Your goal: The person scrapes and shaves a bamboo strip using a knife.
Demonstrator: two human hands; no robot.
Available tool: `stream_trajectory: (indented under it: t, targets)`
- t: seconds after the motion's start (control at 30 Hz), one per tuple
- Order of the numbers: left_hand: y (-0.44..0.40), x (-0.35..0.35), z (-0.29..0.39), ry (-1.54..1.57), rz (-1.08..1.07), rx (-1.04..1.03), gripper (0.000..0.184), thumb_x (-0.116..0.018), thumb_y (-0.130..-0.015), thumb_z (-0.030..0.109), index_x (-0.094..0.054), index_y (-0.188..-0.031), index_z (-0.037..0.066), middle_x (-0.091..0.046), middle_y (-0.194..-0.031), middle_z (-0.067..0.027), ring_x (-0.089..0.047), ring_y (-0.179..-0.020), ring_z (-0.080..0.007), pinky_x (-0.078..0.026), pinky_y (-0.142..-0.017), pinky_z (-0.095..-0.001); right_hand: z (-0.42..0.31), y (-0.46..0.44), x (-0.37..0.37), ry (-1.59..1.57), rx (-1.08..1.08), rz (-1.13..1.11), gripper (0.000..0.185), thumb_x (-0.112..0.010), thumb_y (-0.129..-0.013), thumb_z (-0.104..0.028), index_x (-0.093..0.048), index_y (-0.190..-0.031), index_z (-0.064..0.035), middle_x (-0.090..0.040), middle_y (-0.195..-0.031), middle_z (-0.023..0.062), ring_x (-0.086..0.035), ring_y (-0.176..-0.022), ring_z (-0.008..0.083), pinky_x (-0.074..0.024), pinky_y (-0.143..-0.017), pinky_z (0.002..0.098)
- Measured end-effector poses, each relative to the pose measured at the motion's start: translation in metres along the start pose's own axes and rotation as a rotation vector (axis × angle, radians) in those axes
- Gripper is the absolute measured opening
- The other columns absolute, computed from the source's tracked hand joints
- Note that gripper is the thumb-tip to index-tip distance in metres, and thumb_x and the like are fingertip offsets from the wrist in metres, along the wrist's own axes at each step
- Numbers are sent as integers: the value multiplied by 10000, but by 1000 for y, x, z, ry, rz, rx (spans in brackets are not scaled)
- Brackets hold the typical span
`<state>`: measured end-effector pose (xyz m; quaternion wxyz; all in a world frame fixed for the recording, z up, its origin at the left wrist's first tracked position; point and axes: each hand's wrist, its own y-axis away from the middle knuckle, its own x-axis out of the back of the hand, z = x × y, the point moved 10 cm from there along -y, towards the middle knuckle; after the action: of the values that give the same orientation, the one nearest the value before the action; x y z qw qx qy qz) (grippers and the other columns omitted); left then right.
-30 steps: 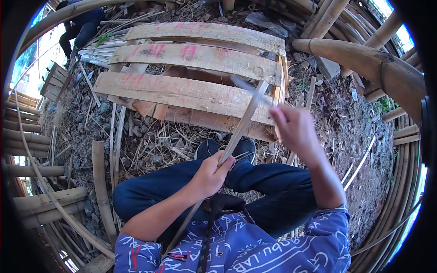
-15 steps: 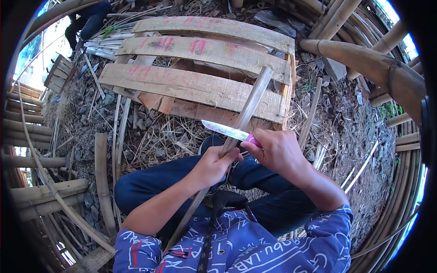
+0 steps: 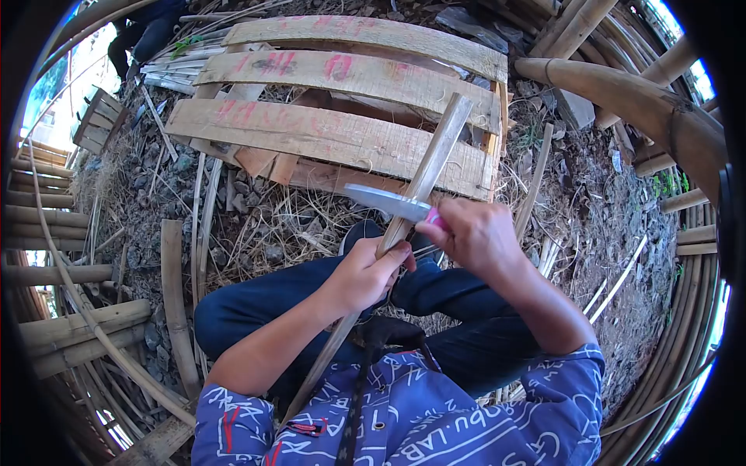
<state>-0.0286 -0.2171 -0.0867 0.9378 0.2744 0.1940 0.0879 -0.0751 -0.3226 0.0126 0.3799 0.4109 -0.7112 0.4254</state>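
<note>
My left hand (image 3: 365,276) is closed around a long bamboo strip (image 3: 440,147), which slants from beside my waist up toward the wooden pallet. In my right hand (image 3: 478,237) is a knife (image 3: 386,202) with a pink handle, its blade pointing left. The blade lies across the strip a little above my left hand. The strip's far end overlaps the nearest slat of the slatted wooden pallet (image 3: 311,140) on the ground. Part of the knife handle is hidden by my right fingers.
Thick bamboo poles (image 3: 622,97) lean in at the upper right. A flat bamboo piece (image 3: 176,295) lies at my left, and fibrous shavings (image 3: 299,233) cover the ground ahead. A small wooden crate (image 3: 101,123) and another person's dark-clothed leg (image 3: 146,39) are at the upper left.
The knife and my right hand have shifted slightly, with the blade a bit higher and its angle changed against the strip. The view has tilted a little. Both grips are kept.
</note>
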Motion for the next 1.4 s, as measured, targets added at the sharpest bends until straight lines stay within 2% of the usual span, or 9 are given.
stream_trajectory:
  t: [0.07, 0.17, 0.27, 0.57, 0.77, 0.93, 1.03, 1.13, 1.4]
  targets:
    - [1, -4, -2, -3, -18, -6, 314, -464, -988, 278, -584, -827, 37, -423, -572, 44, -382, -483, -37, -296, -435, -220, 29, -3, 6, 21, -192, -1, 322, -644, -857, -355, -561, -729, -71, -567, -584, 100, -591, -523, 297, -457, -473, 385]
    - [1, -8, -2, -48, -39, -38, 328, -430, -1008, 297, -545, -874, 21, -330, -534, 75, -275, -394, -11, -226, -361, -203, 43, -9, 25, 139, -148, 99, 381, -613, -872, -427, -559, -692, -96, -570, -536, 70, -584, -453, 251, -459, -444, 367]
    - [2, -6, -3, -13, -36, 6, 322, -457, -992, 280, -579, -825, 32, -419, -569, 44, -375, -484, -33, -293, -434, -221, 47, -9, 24, 183, -176, 78, 391, -589, -889, -426, -565, -695, -87, -567, -537, 78, -584, -458, 261, -451, -444, 374]
    - [2, -17, -16, 44, -115, 61, 331, -449, -999, 303, -565, -857, 27, -367, -556, 63, -317, -451, -20, -254, -405, -214, 91, -8, 49, 178, -336, 166, 405, -554, -918, -418, -587, -728, -62, -568, -569, 117, -584, -530, 312, -437, -497, 398]
    - [1, -16, -16, 56, -109, 114, 332, -425, -1008, 310, -556, -882, 33, -362, -558, 59, -303, -430, -26, -250, -399, -209, 103, 5, 57, -121, -538, 186, 330, -546, -940, -337, -655, -805, -56, -552, -550, 137, -568, -494, 312, -405, -469, 404]
    - [-3, -13, -16, 62, -98, 65, 344, -415, -1009, 333, -553, -910, 34, -348, -555, 63, -290, -406, -29, -225, -368, -207, 20, 2, 16, -168, -172, 61, 288, -657, -850, -348, -616, -733, -88, -580, -568, 109, -599, -520, 305, -457, -471, 400]
    - [-2, -12, -17, 126, -105, 124, 313, -424, -1005, 331, -535, -880, 67, -347, -565, 64, -290, -407, -30, -216, -369, -217, 4, 4, -10, -67, -77, -87, 386, -609, -870, -425, -546, -705, -82, -567, -553, 97, -586, -490, 298, -437, -441, 398]
    - [-2, -12, -25, 197, -115, 168, 282, -432, -1001, 316, -496, -840, 94, -340, -572, 66, -274, -400, -27, -203, -361, -223, 3, 4, -14, -69, -82, -116, 361, -625, -872, -359, -515, -689, -68, -550, -583, 100, -574, -513, 322, -434, -460, 408]
    - [-2, -1, -9, 34, 3, 57, 248, -456, -988, 272, -448, -794, 118, -387, -604, 59, -341, -463, -23, -259, -405, -213, 5, 1, -13, -47, -57, -54, 374, -614, -874, -393, -529, -696, -75, -561, -580, 88, -584, -504, 287, -437, -449, 390]
